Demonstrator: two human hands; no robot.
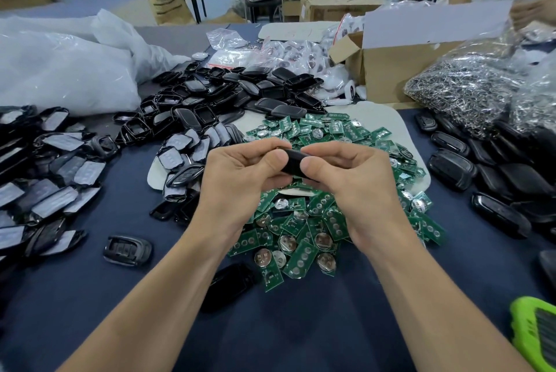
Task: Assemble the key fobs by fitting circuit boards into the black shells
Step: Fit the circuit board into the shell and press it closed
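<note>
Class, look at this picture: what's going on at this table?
A person pinches one black shell with the left hand and right hand, above a pile of green circuit boards on the dark table. More shells lie heaped behind and to the left. Whether a board is already inside is hidden.

One black shell (pixel 296 162) was held up, pinched at its ends by the left hand (pixel 240 173) and the right hand (pixel 352 179); it was smooth and lay sideways; under it sat a big heap of green circuit boards (pixel 304 230), many with round silver discs on them; open black shells (pixel 228 91) were piled behind the heap; shells with grey pads (pixel 54 179) lay at the left; closed black fobs (pixel 481 167) lay at the right.
</note>
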